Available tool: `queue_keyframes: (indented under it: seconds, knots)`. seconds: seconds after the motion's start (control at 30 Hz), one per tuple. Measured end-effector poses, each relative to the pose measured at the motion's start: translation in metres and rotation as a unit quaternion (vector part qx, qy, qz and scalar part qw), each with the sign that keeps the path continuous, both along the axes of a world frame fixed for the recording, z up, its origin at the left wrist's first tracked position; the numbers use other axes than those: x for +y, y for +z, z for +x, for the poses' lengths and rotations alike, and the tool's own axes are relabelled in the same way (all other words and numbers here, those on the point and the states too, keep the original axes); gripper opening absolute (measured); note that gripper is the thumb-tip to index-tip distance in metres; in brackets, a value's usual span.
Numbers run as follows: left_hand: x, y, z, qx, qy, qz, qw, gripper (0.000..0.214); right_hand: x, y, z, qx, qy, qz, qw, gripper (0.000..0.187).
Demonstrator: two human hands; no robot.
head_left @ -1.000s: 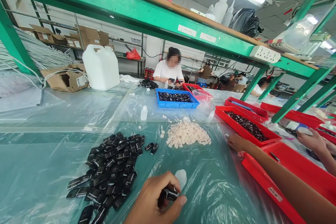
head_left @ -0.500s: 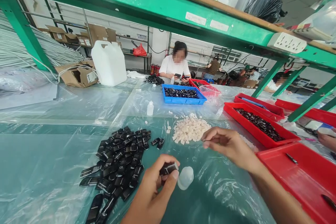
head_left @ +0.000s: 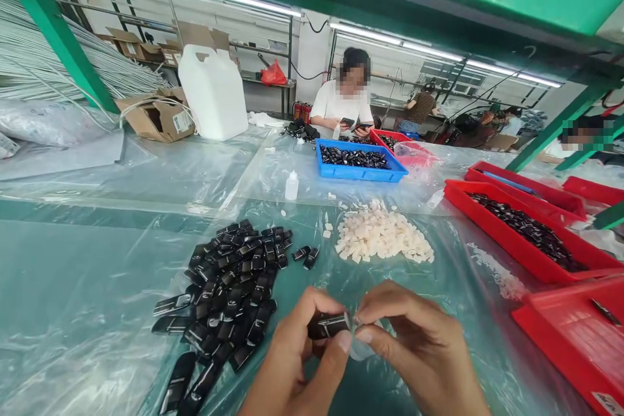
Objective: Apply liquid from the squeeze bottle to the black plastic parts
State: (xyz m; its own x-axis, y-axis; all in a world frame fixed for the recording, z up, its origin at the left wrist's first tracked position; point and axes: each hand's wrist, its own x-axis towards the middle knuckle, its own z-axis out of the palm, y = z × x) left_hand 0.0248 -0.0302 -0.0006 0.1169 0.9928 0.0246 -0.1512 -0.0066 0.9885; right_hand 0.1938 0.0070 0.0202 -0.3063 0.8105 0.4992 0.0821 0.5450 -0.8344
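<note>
Between the thumb and fingers of my left hand (head_left: 312, 344) is a small black glossy casing (head_left: 327, 325), its end turned to the right. My right hand (head_left: 414, 338) is closed in a pinch right at that end; what its fingertips hold is too small to make out. Behind the fingertips a translucent white round container (head_left: 361, 350) shows, partly hidden. To the left lies a heap of similar black casings (head_left: 229, 292), with a few loose ones (head_left: 306, 256) beside it. Beyond my hands is a pile of small cream-coloured pieces (head_left: 383, 234).
Red trays (head_left: 517, 227) stand on the right, a blue tray (head_left: 361, 173) of black parts farther back. A small white bottle (head_left: 291, 186) and a big white jug (head_left: 214, 94) stand on the plastic-covered table (head_left: 97, 260). Across it sits a person (head_left: 341, 101) holding phones.
My right hand has moved left from beside the cream pile to the end of the casing in my left hand. The camera view has shifted, so the green shelf sits higher.
</note>
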Motion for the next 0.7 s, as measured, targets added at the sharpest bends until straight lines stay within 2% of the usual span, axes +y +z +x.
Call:
queue_keyframes:
  seconds: [0.2, 0.33, 0.57, 0.7]
  knots:
    - [0.0, 0.002, 0.0, -0.043, -0.004, 0.001, 0.999, 0.037, -0.002, -0.005, -0.003, 0.021, -0.017, 0.019, 0.999, 0.021]
    - [0.0, 0.004, 0.0, -0.079, -0.021, -0.013, 0.997, 0.031, -0.007, -0.005, -0.003, -0.006, -0.024, 0.01, 1.0, 0.027]
    - [-0.003, 0.001, 0.001, -0.078, -0.021, -0.027, 0.996, 0.036, -0.015, -0.012, -0.006, -0.049, -0.077, 0.065, 0.994, 0.031]
    - [-0.005, -0.001, 0.001, -0.079, -0.031, -0.036, 0.996, 0.037, -0.017, -0.012, -0.009, -0.049, -0.094, 0.086, 0.991, 0.027]
